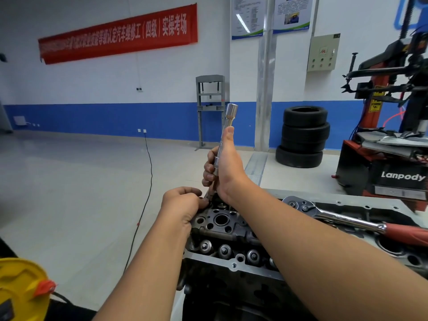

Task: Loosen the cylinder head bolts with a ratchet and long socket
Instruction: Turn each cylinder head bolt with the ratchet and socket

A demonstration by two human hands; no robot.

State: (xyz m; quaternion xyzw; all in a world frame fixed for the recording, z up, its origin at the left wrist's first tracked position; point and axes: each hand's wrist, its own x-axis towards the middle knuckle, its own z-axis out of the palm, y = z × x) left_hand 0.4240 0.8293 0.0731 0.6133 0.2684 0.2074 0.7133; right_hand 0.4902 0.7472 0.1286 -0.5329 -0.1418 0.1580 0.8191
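My right hand [222, 167] grips a long chrome socket and extension [228, 119], which stands nearly upright over the far left corner of the cylinder head [220, 228]. Its lower end reaches down toward a bolt hole. My left hand [183, 205] pinches something small at the foot of that tool, hidden by my fingers. The ratchet [335, 216], chrome with a red grip, lies detached across the top of the engine to the right of my right forearm. A row of valve springs [224, 250] shows along the head's near side.
The engine block's grey flange [234, 265] runs along the near edge. A red tyre changer [393, 135] stands at the right, stacked tyres [303, 137] behind it. A black cable [148, 181] crosses the floor. A yellow object [20, 288] sits at the lower left.
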